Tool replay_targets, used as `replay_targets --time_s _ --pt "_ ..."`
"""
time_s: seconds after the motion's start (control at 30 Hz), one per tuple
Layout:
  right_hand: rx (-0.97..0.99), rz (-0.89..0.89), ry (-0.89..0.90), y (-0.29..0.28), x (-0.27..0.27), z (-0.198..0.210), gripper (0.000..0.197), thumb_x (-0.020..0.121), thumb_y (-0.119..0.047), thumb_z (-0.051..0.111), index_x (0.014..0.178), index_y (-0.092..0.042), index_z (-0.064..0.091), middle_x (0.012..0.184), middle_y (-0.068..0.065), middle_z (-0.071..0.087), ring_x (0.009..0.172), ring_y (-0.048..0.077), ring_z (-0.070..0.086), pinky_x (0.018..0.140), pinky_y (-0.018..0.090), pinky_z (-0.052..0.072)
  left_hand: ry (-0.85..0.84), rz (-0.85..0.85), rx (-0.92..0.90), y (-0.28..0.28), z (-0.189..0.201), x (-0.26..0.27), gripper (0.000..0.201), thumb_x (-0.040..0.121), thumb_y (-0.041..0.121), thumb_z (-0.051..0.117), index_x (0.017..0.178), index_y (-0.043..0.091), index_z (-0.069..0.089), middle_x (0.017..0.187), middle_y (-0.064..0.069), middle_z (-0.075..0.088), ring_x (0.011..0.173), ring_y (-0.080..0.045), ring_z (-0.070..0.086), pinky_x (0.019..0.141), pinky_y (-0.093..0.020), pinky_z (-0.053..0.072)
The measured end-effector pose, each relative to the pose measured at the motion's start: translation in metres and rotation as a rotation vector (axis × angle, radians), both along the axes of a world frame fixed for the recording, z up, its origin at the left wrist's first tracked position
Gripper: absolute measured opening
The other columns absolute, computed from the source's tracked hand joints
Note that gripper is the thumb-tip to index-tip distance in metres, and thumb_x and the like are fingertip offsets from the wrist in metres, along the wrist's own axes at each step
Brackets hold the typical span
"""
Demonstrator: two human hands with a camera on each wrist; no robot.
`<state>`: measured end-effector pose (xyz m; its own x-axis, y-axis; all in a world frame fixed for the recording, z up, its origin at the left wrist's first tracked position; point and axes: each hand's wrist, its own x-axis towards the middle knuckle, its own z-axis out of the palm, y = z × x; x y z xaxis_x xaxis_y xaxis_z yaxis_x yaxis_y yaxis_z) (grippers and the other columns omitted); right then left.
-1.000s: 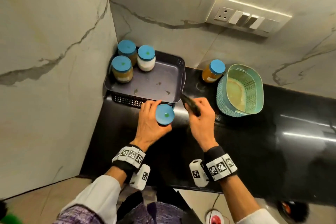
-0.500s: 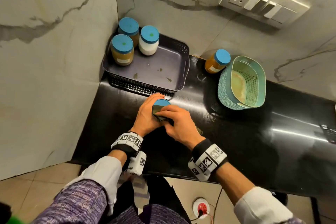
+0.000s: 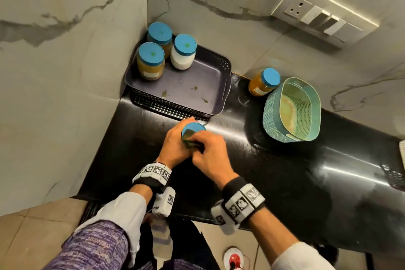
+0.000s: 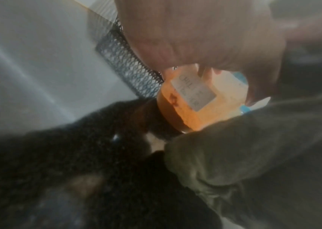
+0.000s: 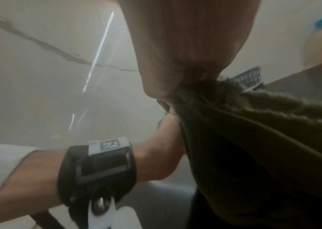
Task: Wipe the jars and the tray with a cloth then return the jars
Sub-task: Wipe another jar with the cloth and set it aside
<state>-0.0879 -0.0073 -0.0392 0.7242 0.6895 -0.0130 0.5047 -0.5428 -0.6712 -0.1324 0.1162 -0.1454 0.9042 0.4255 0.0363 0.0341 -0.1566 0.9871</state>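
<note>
Tray [image 3: 221,85] right half free; three jars [image 3: 183,55] crowd far-left corner.

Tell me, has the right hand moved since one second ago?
Yes. The right hand with the cloth went left onto the jar that the left hand holds, in front of the tray.

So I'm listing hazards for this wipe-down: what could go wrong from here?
The jar stands on the glossy black counter, steadied only by the left hand; a hard rub from the right hand with the cloth could slide or tip it.

The tray has stains on its floor; jars returned before wiping could pick them up.
</note>
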Motion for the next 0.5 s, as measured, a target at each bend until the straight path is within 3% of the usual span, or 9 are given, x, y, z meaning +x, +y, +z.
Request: replay_targets --time_s 0.07,0.13,0.3,0.4,0.5 --pt "0.027 0.019 0.016 0.023 0.007 0.002 0.038 0.066 0.001 0.063 0.095 -0.017 0.080 0.092 -0.002 0.079 0.087 0.015 0.072 0.082 0.022 0.054 -0.031 0.030 -0.049 0.000 -0.006 0.002 0.042 0.084 0.003 0.071 0.126 0.013 0.069 0.126 -0.004 0.072 0.119 -0.020 0.069 0.105 -0.055 0.053" --pt "-0.015 -0.020 -0.027 0.035 0.026 0.006 0.036 0.067 0.000 0.065 0.094 -0.019 0.079 0.090 -0.002 0.078 0.084 0.017 0.070 0.078 0.027 0.055 -0.019 0.047 -0.085 0.001 -0.003 0.002 0.036 0.086 0.010 0.071 0.121 0.019 0.069 0.119 0.001 0.075 0.112 -0.014 0.071 0.099 -0.054 0.057" --pt "-0.083 -0.187 -0.044 -0.003 0.018 0.001 0.033 0.068 -0.002 0.065 0.094 -0.020 0.079 0.090 -0.001 0.078 0.085 0.022 0.072 0.081 0.038 0.058 -0.001 -0.022 -0.069 -0.001 0.010 0.002 0.062 0.071 0.023 0.089 0.128 0.019 0.067 0.122 0.005 0.072 0.113 -0.015 0.071 0.100 -0.040 0.057" --pt "-0.040 -0.065 0.023 0.014 -0.005 0.003 0.033 0.064 -0.005 0.060 0.089 -0.018 0.077 0.087 -0.001 0.077 0.083 0.022 0.072 0.080 0.040 0.058 -0.037 0.026 -0.136 -0.006 0.006 -0.003 0.036 0.083 0.023 0.071 0.119 0.023 0.070 0.116 0.001 0.074 0.111 -0.016 0.071 0.101 -0.052 0.056" --pt "-0.038 -0.060 0.010 0.039 0.015 0.004 0.030 0.069 -0.006 0.065 0.092 -0.021 0.076 0.086 -0.004 0.076 0.082 0.017 0.070 0.077 0.036 0.057 0.050 0.087 -0.105 -0.001 0.007 -0.002 0.021 0.085 0.035 0.060 0.105 0.033 0.069 0.102 0.009 0.074 0.095 0.001 0.068 0.091 -0.052 0.059"
